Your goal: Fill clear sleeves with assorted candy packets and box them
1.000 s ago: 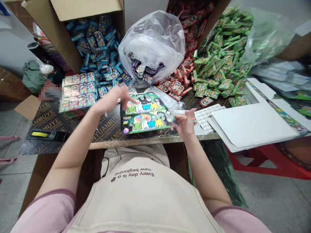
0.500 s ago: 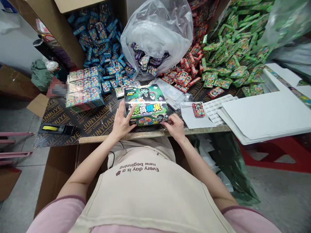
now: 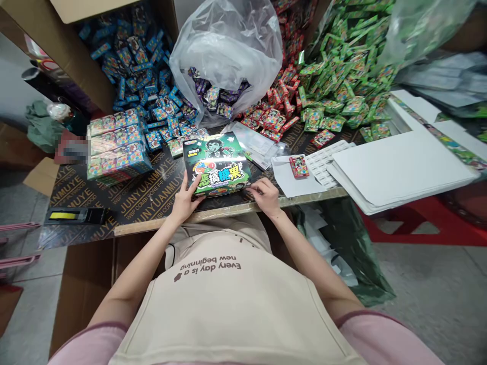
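Observation:
A green printed candy box (image 3: 216, 163) lies flat on the dark table (image 3: 129, 195) near its front edge. My left hand (image 3: 185, 196) grips the box's near left corner, thumb on top. My right hand (image 3: 265, 194) pinches the near right edge with fingers closed on it. One small red packet (image 3: 299, 166) lies on a white sheet just right of the box.
Behind the box lie heaps of small packets: blue (image 3: 142, 76), red (image 3: 279, 109) and green (image 3: 342, 81), plus a clear plastic bag (image 3: 228, 56) of purple ones. Finished boxes (image 3: 114, 147) are stacked at left. White cardboard sheets (image 3: 399, 170) lie at right. A yellow-and-black tool (image 3: 74, 215) sits near left.
The box, held tilted above the table a second ago, now lies flat on it. Both hands came down to its near edge. The camera view shifted slightly.

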`<state>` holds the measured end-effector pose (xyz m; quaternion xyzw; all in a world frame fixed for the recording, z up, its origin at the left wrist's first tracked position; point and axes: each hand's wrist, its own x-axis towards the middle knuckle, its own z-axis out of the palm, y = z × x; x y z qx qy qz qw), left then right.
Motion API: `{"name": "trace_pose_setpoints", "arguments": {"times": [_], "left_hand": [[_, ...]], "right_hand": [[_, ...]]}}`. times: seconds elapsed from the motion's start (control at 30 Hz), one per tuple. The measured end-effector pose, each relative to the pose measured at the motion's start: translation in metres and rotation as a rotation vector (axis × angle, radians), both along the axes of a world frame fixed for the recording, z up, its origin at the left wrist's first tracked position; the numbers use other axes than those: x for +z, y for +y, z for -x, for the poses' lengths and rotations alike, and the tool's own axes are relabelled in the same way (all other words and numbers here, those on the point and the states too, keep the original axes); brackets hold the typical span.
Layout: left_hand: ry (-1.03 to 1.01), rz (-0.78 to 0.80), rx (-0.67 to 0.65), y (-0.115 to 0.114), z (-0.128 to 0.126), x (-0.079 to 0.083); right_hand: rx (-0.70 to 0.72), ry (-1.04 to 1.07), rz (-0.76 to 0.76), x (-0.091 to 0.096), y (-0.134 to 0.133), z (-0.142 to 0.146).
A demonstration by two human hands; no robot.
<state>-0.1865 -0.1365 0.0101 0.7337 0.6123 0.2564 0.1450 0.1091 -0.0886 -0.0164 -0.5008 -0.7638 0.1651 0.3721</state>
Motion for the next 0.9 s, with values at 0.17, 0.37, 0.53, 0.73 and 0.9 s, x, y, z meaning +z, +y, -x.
{"name": "trace_pose_setpoints", "arguments": {"times": [0.17,0.37,0.53,0.73,0.9], "left_hand": [[-0.07,-0.017,0.001,-0.006,0.004,-0.003],[0.311,-0.102,0.045,-0.004,-0.015,0.046],[0.503,-0.044,-0.319,0.019,-0.04,0.056],[0.448,0.017,-0.368,0.016,-0.04,0.042],[-0.315,0.042,0.073,0.029,-0.025,0.045]], "right_hand": [[0.047,-0.046,0.031,-0.007,0.004,0.005],[-0.025,-0.257,-0.1,0.031,0.009,0.001],[0.386,-0.601,-0.145,0.061,0.019,0.022],[0.406,-0.579,-0.076,0.039,0.015,0.027],[0.147,0.009,0.233,0.036,0.031,0.021]]}}
